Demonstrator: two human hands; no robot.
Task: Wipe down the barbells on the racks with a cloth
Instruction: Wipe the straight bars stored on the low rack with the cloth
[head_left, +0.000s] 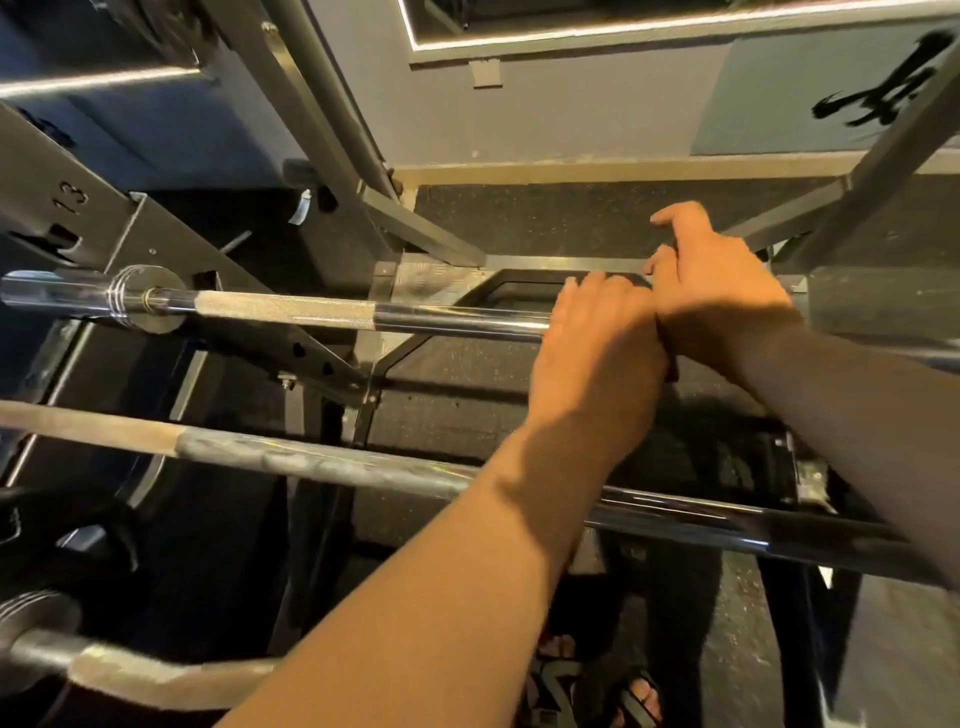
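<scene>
The upper barbell (291, 306) lies level across the rack (72, 200), its collar at the rack's left side. The left hand (597, 353) sits on this bar right of its middle, fingers curled over the shaft. A dark cloth (636, 280) shows only as a thin edge at those fingertips; most of it is hidden. The right hand (717, 301) lies just beside and touching the left, over the same bar, fingers loosely bent and one raised; whether it holds anything cannot be told. The lower barbell (322, 462) runs nearer the viewer, beneath both forearms. A curl bar (130, 670) occupies the lower left corner. The floor (519, 218) is speckled rubber.
</scene>
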